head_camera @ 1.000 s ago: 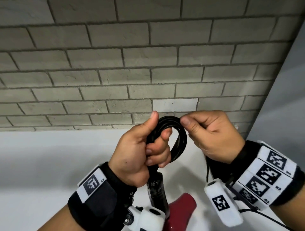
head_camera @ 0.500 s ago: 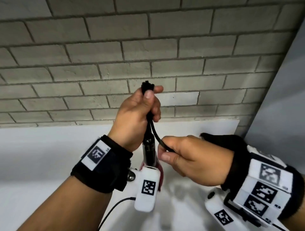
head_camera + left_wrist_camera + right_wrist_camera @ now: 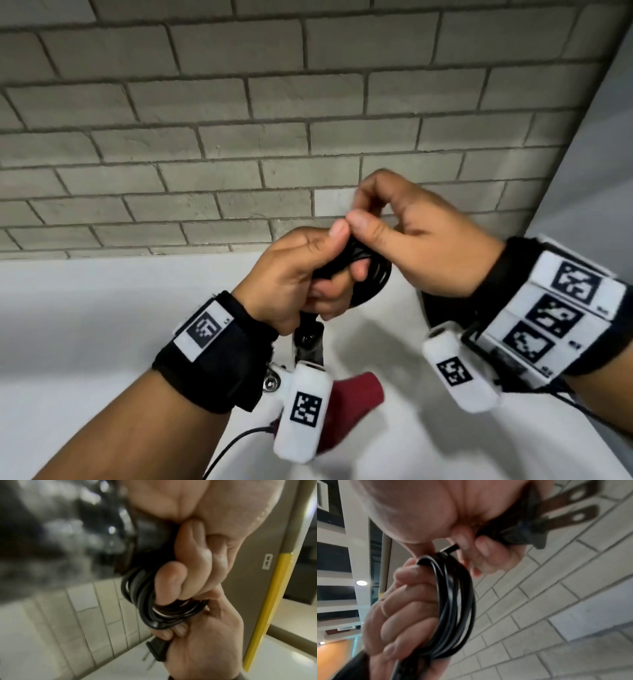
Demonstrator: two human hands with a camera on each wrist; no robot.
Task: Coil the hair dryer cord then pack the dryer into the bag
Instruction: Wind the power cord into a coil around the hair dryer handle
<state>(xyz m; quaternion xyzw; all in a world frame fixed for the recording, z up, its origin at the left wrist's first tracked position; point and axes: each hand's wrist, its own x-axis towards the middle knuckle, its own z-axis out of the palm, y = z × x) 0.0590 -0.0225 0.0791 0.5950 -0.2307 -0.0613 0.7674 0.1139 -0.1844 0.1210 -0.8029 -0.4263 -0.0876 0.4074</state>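
The black cord (image 3: 371,277) (image 3: 145,609) (image 3: 453,601) is wound in several loops. My left hand (image 3: 308,274) (image 3: 402,608) grips those loops together with the top of the dryer's black handle (image 3: 308,342). The dryer's dark red body (image 3: 349,397) hangs below, partly behind the left wrist camera. My right hand (image 3: 394,233) (image 3: 197,649) is just above the coil, and its curled fingers hold the cord's end at the two-pronged plug (image 3: 530,524) (image 3: 156,650). No bag is in view.
A grey brick wall (image 3: 239,120) stands close ahead. Below the hands lies a white surface (image 3: 85,325). A pale panel (image 3: 599,154) rises on the right. A thin black cable (image 3: 233,445) trails from the left wrist camera.
Half a second ago my left hand was raised and my right hand pulled cord low beside the handle. Now the left hand is lower and the right hand has come up over the coil.
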